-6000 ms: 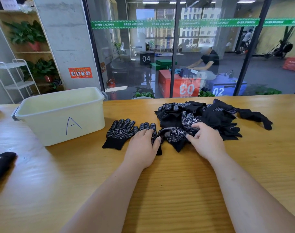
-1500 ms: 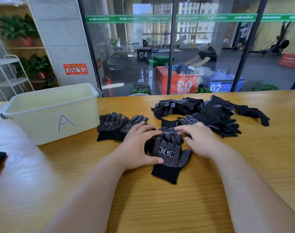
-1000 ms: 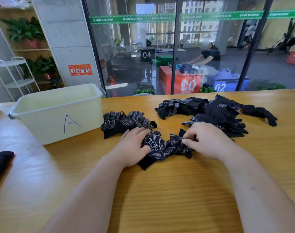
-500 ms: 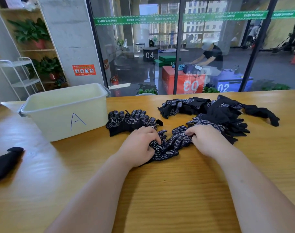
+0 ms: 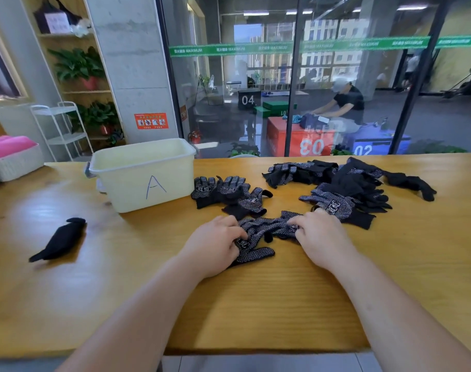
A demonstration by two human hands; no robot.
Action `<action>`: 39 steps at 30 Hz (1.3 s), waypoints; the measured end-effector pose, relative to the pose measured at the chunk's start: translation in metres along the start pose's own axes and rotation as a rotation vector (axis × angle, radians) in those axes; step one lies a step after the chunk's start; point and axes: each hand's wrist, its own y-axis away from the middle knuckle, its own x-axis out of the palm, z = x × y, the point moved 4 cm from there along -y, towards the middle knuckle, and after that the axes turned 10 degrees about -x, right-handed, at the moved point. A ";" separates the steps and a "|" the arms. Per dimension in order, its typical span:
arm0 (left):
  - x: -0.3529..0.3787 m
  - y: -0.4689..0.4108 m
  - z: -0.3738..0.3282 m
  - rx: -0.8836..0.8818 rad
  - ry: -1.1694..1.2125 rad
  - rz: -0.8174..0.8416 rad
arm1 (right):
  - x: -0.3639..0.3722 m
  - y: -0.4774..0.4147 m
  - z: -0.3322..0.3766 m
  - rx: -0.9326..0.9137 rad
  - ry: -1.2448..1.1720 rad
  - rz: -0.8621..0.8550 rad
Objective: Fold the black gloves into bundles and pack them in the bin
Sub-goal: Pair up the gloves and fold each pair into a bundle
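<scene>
Both hands are down on the counter (image 5: 255, 304), a little apart, and each grips one end of the same crumpled gloves (image 5: 266, 228). The left hand (image 5: 215, 245) curls its fingers over the left end, where a white logo patch shows. The right hand (image 5: 320, 237) holds the right end with bent fingers. These dotted black gloves lie bunched between the hands and rest on the counter. 1 glove finger sticks out flat toward the near edge, just right of the left hand.

Behind the left hand, a few flat gloves (image 5: 229, 194) lie overlapping, dotted sides up, just right of the bin (image 5: 143, 181). The bin is pale, marked with a blue "A", and stands upright toward the far left of the counter. A loose pile (image 5: 344, 183) of black gloves spreads behind the right hand, and its nearest glove lies just beside that hand's fingers.

A black bundle (image 5: 60, 240) lies alone on the left of the counter, nearer than the bin and apart from it. At the far left edge sits a white basket (image 5: 17, 165) holding pink cloth (image 5: 6, 146). A glass wall (image 5: 229, 89) runs behind the counter.
</scene>
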 end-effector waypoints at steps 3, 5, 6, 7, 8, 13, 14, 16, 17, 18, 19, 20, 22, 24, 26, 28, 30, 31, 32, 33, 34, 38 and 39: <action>-0.007 0.017 0.005 -0.030 -0.016 -0.013 | 0.002 0.018 0.003 0.003 -0.142 -0.007; -0.009 0.028 0.010 -0.055 -0.046 -0.042 | 0.002 0.029 0.003 0.007 -0.227 -0.061; -0.010 0.034 0.013 -0.055 -0.071 -0.064 | 0.000 0.035 0.004 -0.001 -0.292 -0.097; -0.010 0.040 0.016 -0.046 -0.089 -0.097 | -0.002 0.042 0.006 -0.016 -0.363 -0.128; -0.011 0.046 0.019 -0.035 -0.083 -0.132 | -0.004 0.048 0.008 -0.039 -0.414 -0.154; -0.016 0.070 0.022 0.023 0.082 -0.104 | -0.010 0.070 0.012 -0.135 -0.348 -0.087; -0.017 0.073 0.022 0.027 0.102 -0.057 | -0.010 0.074 0.013 -0.157 -0.340 -0.035; -0.020 0.078 0.023 0.021 0.127 0.030 | -0.012 0.082 0.015 -0.195 -0.358 0.031; -0.023 0.079 0.023 0.020 0.131 0.065 | -0.014 0.084 0.016 -0.203 -0.376 0.035; -0.026 0.081 0.022 0.023 0.137 0.094 | -0.015 0.086 0.016 -0.206 -0.383 0.030; -0.029 0.082 0.021 0.028 0.146 0.114 | -0.017 0.087 0.017 -0.210 -0.381 0.024; -0.032 0.083 0.020 0.032 0.155 0.129 | -0.017 0.088 0.018 -0.216 -0.362 0.017; -0.035 0.084 0.018 0.029 0.162 0.150 | -0.020 0.089 0.023 -0.222 -0.293 -0.005; -0.036 0.085 0.017 0.020 0.160 0.166 | -0.027 0.088 0.029 -0.211 -0.246 -0.048; -0.036 0.085 0.014 0.010 0.146 0.185 | -0.045 0.085 0.035 -0.196 -0.225 -0.104; -0.036 0.083 0.010 -0.004 0.127 0.175 | -0.071 0.077 0.041 -0.189 -0.251 -0.143; -0.037 0.079 0.009 -0.028 0.127 0.124 | -0.102 0.066 0.046 -0.212 -0.312 -0.123; -0.038 0.077 0.009 -0.040 0.130 0.092 | -0.117 0.059 0.047 -0.222 -0.341 -0.106; -0.038 0.073 0.010 -0.050 0.137 0.059 | -0.132 0.052 0.047 -0.226 -0.379 -0.092; -0.038 0.070 0.011 -0.057 0.149 0.025 | -0.145 0.044 0.047 -0.228 -0.428 -0.087; -0.037 0.067 0.012 -0.061 0.168 -0.011 | -0.155 0.036 0.046 -0.225 -0.480 -0.088; -0.033 0.056 0.013 -0.095 0.241 -0.090 | -0.178 0.000 0.039 -0.198 -0.564 -0.112; -0.030 0.055 0.012 -0.101 0.242 -0.095 | -0.180 -0.009 0.037 -0.199 -0.541 -0.129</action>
